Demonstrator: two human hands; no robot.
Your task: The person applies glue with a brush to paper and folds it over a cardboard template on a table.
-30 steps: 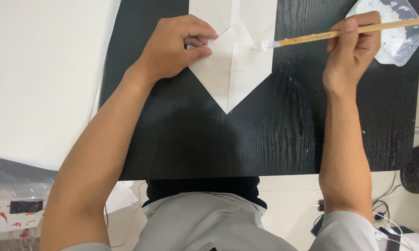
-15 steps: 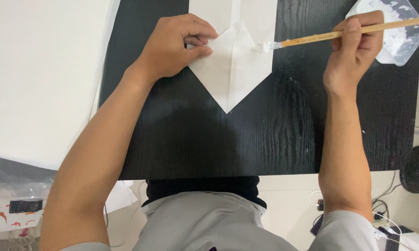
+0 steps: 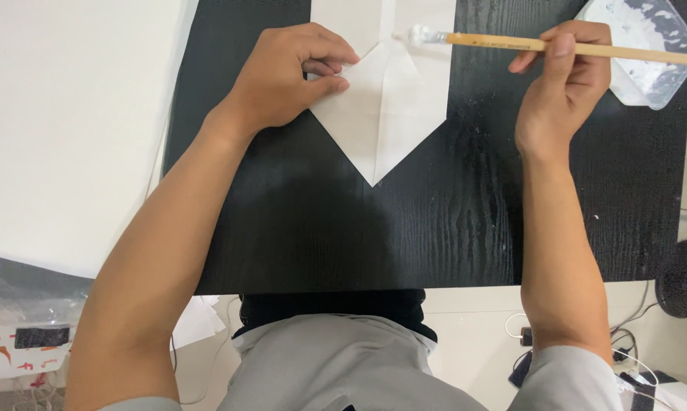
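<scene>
A white folded paper [image 3: 389, 106] with a downward point lies on the black wood-grain table [image 3: 435, 228]. My left hand [image 3: 286, 76] presses on the paper's left flap, fingers curled at its upper edge. My right hand [image 3: 560, 84] grips a wooden-handled brush [image 3: 511, 44] held level, its white wet tip touching the paper's top fold near the centre crease. The brush handle runs off to the right over a clear plastic tray.
A clear plastic tray [image 3: 648, 49] with white paste sits at the table's far right corner. A large white sheet [image 3: 62, 129] covers the left side. Bags [image 3: 23, 335] lie on the floor at left; cables [image 3: 625, 358] and a round black object [image 3: 682, 278] at right.
The brush tip has moved left along the paper's top, from the right edge toward the centre crease. My left hand has stayed on the flap.
</scene>
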